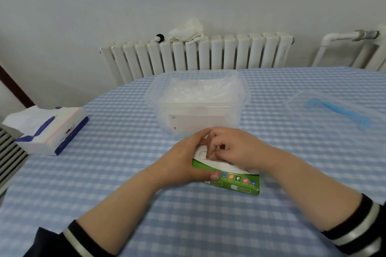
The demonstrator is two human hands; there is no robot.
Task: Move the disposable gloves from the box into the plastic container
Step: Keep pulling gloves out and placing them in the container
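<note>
**Both hands on box, fingers at the opening**

Box [231,179] sits low centre of frame, on the checked cloth [125,173]. Green printed cardboard, white top panel, flat rectangular shape. Long axis runs left-to-right, tilted slightly down to the right.

Left hand [188,158] grips the box's left end: thumb curled on the front face, fingers over the top. Right hand [236,150] is on the top panel, fingers curled down at the opening. Likely pinching a glove or the flap, but the fingers hide it, so can't tell what it holds, if anything.

Container [198,100] stands directly above the hands in frame, just beyond the box, nearly touching the fingertips. Clear, soft-cornered plastic tub, open top, translucent crinkly film already inside, looks like gloves. Judgement: task is partway.

Key relation: container lies straight up-frame from the right hand, so the next move is likely a short lift and carry away from the body. Right hand is nearer the opening; left only braces.

Lid [334,108], clear with a blue strip, lies right of centre.
</note>
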